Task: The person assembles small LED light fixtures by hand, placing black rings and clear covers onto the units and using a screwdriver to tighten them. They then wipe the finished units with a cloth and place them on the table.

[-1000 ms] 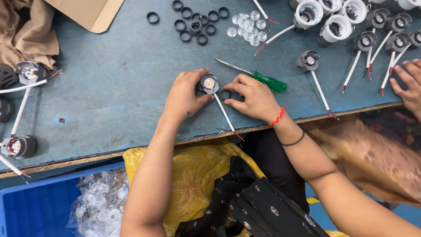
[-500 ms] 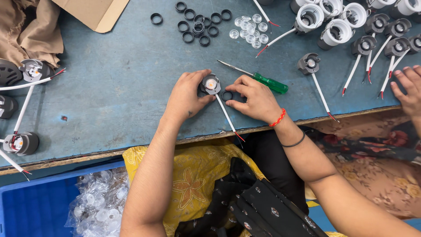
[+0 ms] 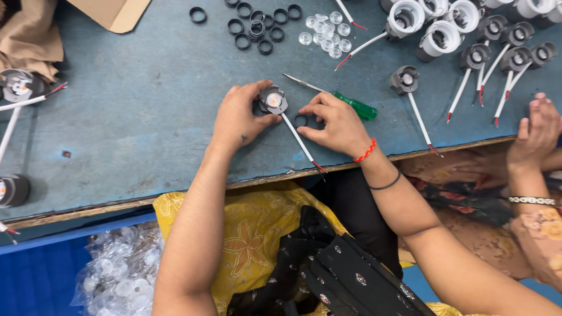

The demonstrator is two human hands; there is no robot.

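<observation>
My left hand point(image 3: 239, 117) grips a small grey round lamp housing point(image 3: 273, 100) with an orange-lit centre, held against the blue-grey table point(image 3: 140, 129). A white wire point(image 3: 300, 140) with a red tip trails from it toward the table's front edge. My right hand point(image 3: 333, 124) rests just right of the housing, its fingers curled around a small black ring point(image 3: 301, 120) on the table. A green-handled screwdriver point(image 3: 351, 104) lies just behind my right hand.
Black rings point(image 3: 257, 26) and clear lenses point(image 3: 328, 34) lie at the back. Several grey and white housings with wires point(image 3: 486, 52) sit at the right, more at the left edge point(image 3: 17, 88). Another person's hand point(image 3: 535, 137) is at far right. A bag of clear lenses point(image 3: 117, 275) sits below left.
My right hand has shifted slightly, fingers now closed around the black ring beside the housing. The other person's hand at right has moved a little lower.
</observation>
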